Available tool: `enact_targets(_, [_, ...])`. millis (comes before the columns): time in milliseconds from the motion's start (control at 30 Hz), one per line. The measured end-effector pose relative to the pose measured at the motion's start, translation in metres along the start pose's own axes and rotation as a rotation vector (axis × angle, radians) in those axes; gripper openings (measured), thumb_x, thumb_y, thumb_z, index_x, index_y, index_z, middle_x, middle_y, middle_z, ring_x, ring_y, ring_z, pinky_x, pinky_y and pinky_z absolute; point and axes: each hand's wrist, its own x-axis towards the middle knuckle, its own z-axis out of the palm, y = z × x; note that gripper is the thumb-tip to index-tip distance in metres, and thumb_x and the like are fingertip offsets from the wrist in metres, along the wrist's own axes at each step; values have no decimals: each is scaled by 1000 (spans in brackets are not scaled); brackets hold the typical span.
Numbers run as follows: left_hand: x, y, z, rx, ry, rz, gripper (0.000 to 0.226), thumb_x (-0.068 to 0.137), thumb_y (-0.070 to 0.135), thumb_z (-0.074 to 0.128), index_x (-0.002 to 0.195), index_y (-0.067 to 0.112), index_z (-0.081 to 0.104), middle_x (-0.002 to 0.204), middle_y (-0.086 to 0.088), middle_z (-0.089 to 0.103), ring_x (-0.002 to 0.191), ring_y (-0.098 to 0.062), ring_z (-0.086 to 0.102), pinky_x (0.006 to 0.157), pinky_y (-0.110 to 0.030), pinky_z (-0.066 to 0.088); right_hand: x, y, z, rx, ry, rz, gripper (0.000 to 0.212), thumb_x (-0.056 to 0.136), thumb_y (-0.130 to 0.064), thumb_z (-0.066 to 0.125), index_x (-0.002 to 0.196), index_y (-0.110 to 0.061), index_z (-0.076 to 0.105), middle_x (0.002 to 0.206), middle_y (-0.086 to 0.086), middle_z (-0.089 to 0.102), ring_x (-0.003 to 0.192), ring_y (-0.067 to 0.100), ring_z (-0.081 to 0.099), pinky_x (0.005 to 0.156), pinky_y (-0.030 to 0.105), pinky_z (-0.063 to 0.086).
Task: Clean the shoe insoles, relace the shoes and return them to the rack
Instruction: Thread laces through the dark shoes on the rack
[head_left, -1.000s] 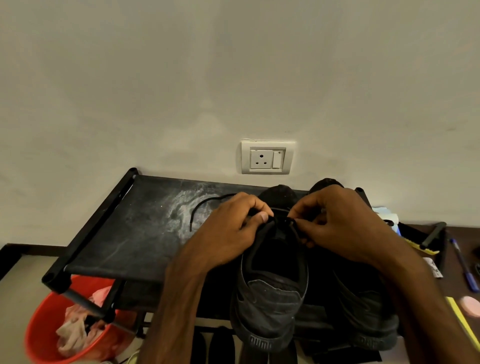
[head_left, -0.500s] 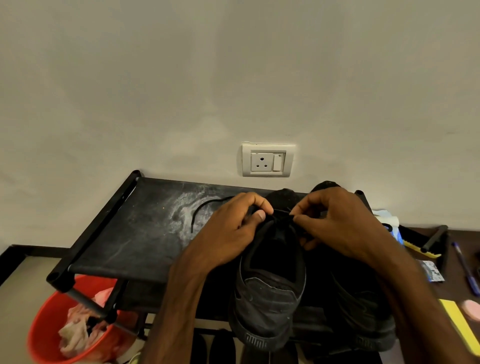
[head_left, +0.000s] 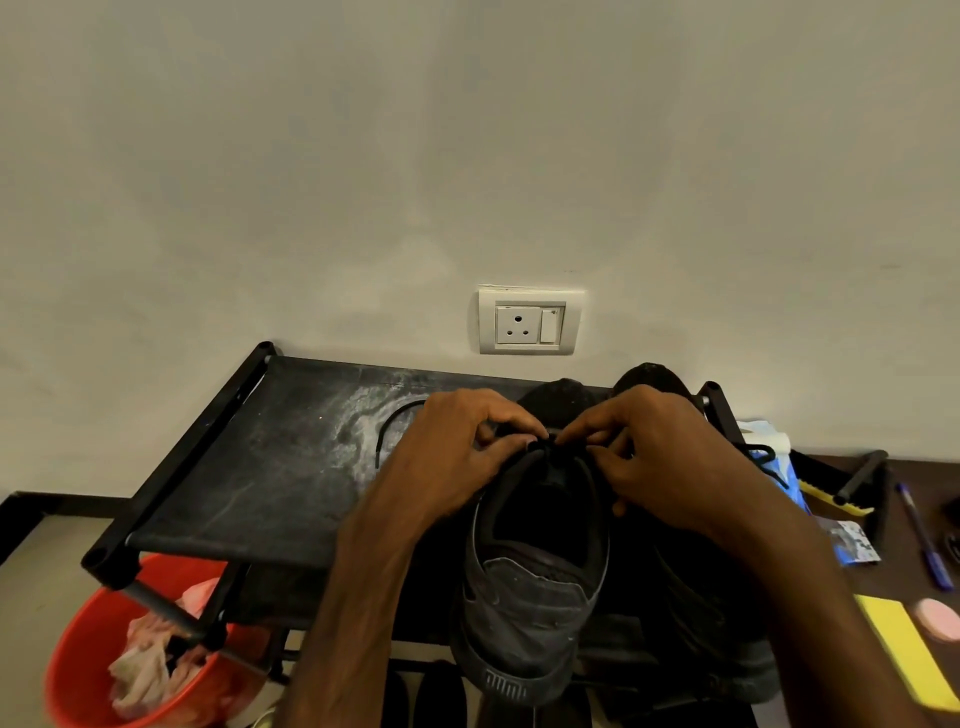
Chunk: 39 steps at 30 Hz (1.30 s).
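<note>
A black sneaker (head_left: 530, 592) stands on the top shelf of the black shoe rack (head_left: 249, 478), heel toward me. My left hand (head_left: 457, 447) and my right hand (head_left: 654, 452) meet over its tongue, and each pinches the black lace (head_left: 549, 441) near the top eyelets. A loose end of the lace (head_left: 387, 431) curves out over the shelf to the left of my left hand. The second black sneaker (head_left: 701, 623) sits just to the right, mostly hidden under my right forearm.
A red bucket (head_left: 78, 670) holding crumpled cloths sits below the rack's left corner. A dark table at the right carries a yellow-bristled brush (head_left: 841, 493), a blue pen (head_left: 924, 535), a yellow pad (head_left: 904, 649) and a pink item (head_left: 935, 621). A wall socket (head_left: 527, 322) is behind the rack.
Both hands have drawn closer together over the tongue, with the fingertips now nearly touching at the lace. The shoes have not moved.
</note>
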Motion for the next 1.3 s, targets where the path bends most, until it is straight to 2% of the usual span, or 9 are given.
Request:
enact_targets(333, [-4, -1, 3, 14, 42, 10, 6, 98, 30, 63, 99, 31, 69, 103, 18, 69, 88, -6, 66, 83, -29, 52, 6, 2, 2, 62, 72, 64, 13, 94, -14, 70, 102, -22, 76, 82, -9, 70, 53, 5, 69, 57, 14, 56])
enact_targets(433, [-4, -1, 3, 23, 50, 19, 6, 99, 32, 61, 100, 31, 67, 104, 19, 68, 90, -7, 66, 85, -31, 51, 7, 0, 5, 11, 81, 49, 9, 95, -15, 71, 99, -21, 76, 85, -6, 72, 58, 7, 69, 66, 18, 59])
enact_targets(533, [-4, 1, 2, 13, 55, 10, 6, 100, 32, 60, 100, 32, 67, 104, 20, 69, 90, -7, 66, 83, -29, 51, 9, 0, 8, -85, 105, 50, 10, 93, -12, 70, 95, -18, 78, 88, -4, 71, 76, 8, 66, 76, 19, 54])
enact_targets(633, [-4, 2, 1, -10, 29, -12, 6, 100, 33, 61, 101, 34, 67, 104, 22, 69, 87, -6, 67, 76, -24, 51, 9, -1, 7, -63, 124, 79, 14, 92, -9, 67, 88, -19, 75, 83, -6, 69, 76, 9, 65, 67, 13, 48])
enact_targets(767, [-4, 2, -1, -10, -12, -38, 11, 98, 37, 62, 107, 42, 67, 108, 26, 67, 82, -2, 65, 70, -9, 45, 7, 1, 6, -36, 138, 76, 18, 96, -11, 64, 85, -21, 74, 83, -10, 67, 78, 8, 64, 70, 18, 52])
enact_targets(967, [-3, 5, 2, 10, 23, 9, 8, 100, 31, 61, 102, 36, 67, 105, 20, 68, 83, -5, 63, 73, -12, 45, 7, 1, 7, -20, 132, 54, 19, 100, -13, 60, 87, -26, 65, 89, -9, 65, 81, 7, 63, 74, 20, 53])
enact_targets(1100, [-3, 4, 3, -22, 16, 22, 8, 101, 32, 59, 102, 35, 66, 110, 22, 68, 85, -11, 66, 79, -25, 50, 7, 3, 5, 164, 170, 92, 20, 99, 0, 56, 108, -15, 67, 94, 2, 68, 76, 13, 69, 57, 18, 56])
enact_targets(1233, [-3, 7, 4, -102, 14, 56, 11, 101, 23, 61, 102, 30, 70, 108, 19, 70, 91, -9, 66, 83, -21, 50, 11, 4, 13, -44, 160, 73, 23, 100, -10, 60, 115, -18, 76, 107, 2, 73, 88, 13, 67, 76, 19, 50])
enact_targets(1300, [-3, 6, 4, -125, 14, 62, 12, 100, 20, 62, 102, 27, 71, 106, 18, 70, 95, -6, 65, 84, -15, 47, 12, 4, 13, -36, 158, 77, 24, 101, -11, 59, 114, -20, 77, 107, 3, 73, 89, 14, 67, 75, 19, 48])
